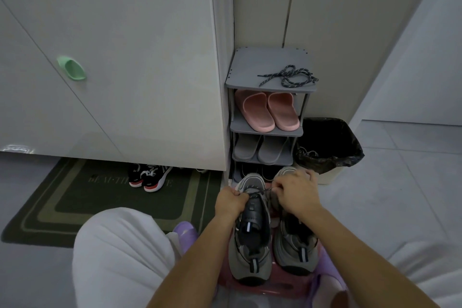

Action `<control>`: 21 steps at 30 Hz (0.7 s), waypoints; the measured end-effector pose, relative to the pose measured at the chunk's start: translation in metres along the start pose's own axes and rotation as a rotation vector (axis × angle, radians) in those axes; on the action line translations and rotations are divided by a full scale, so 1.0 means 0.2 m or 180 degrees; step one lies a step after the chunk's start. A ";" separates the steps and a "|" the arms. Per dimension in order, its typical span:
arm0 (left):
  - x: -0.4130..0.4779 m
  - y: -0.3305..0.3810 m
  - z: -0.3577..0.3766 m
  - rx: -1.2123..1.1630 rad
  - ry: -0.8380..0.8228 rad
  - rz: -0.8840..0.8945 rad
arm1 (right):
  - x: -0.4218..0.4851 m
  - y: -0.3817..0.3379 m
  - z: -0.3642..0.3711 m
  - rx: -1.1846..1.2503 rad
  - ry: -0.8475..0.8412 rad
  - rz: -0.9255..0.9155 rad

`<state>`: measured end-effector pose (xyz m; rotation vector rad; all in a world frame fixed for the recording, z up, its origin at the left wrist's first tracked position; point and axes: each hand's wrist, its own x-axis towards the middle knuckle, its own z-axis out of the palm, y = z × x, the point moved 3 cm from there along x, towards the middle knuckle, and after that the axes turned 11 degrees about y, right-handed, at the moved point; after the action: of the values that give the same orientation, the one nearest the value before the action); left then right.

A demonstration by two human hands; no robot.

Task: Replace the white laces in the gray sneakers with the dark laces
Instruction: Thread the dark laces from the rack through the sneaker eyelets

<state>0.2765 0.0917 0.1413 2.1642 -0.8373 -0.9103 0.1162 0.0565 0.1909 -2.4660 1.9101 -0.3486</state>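
Two gray sneakers stand side by side on a pink stool (262,287) in front of me, heels toward me. Across the front of the left gray sneaker (251,245) runs a dark lace (260,192). My left hand (231,201) pinches one end of that lace at the shoe's left side. My right hand (293,194) pinches the other end, and it covers the front of the right gray sneaker (295,242). A second dark lace (290,76) lies coiled on top of the gray shoe rack (246,75). No white lace is visible on the shoes.
The rack holds pink slippers (267,110) and gray slippers (262,149). A bin with a black bag (330,145) stands to its right. Black-and-red shoes (147,177) sit on a green doormat (75,197) under a white cabinet. My knee in white fabric (120,252) is at lower left.
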 end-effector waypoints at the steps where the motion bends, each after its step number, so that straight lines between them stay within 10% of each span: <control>1: 0.00 0.00 0.00 0.0036 -0.0004 -0.0008 | 0.00 0.02 -0.02 -0.0002 0.0031 0.0064; 12: 0.06 -0.03 -0.05 -0.0278 -0.0594 -0.0473 | -0.05 0.22 -0.15 -0.0046 -0.0177 0.0532; 15: 0.12 -0.10 -0.13 0.0667 -0.0643 -0.0380 | -0.04 0.33 -0.22 -0.0125 -0.0538 0.0658; 18: 0.13 -0.09 -0.18 0.1597 -0.0341 0.0151 | -0.02 0.37 -0.27 0.1039 -0.1097 0.1039; 21: 0.04 0.06 -0.16 0.0810 -0.0166 0.0797 | 0.02 0.31 -0.34 0.2183 -0.0904 0.1371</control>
<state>0.3022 0.0883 0.1657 2.1880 -1.2775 -0.7698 0.0459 0.0459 0.2491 -1.5452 1.7461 -0.5000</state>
